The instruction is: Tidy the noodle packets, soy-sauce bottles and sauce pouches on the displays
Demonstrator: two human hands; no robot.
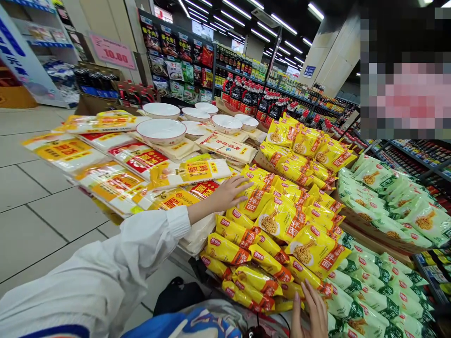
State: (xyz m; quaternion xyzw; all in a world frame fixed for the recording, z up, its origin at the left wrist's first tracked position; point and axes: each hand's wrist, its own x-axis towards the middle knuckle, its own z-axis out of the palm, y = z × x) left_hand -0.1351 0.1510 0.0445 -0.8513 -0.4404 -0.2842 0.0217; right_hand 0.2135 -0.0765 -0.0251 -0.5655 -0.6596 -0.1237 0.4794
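My left hand reaches out in a white sleeve, palm down with fingers stretched. Its fingertips rest at the left edge of a pile of yellow noodle packets. At the bottom, my right hand has its thumb and fingers apart against the front of the same pile, near the lowest packets. Neither hand has a packet in its grasp. Just left of my left hand lies a white and yellow pack of dried noodles on top of other flat packs. Part of my right palm is cut off by the frame edge.
White bowls stand on the flat noodle packs. Green noodle packets fill the right side. Behind are dark sauce bottles and stocked shelves. A pink price sign hangs at the left above the tiled floor.
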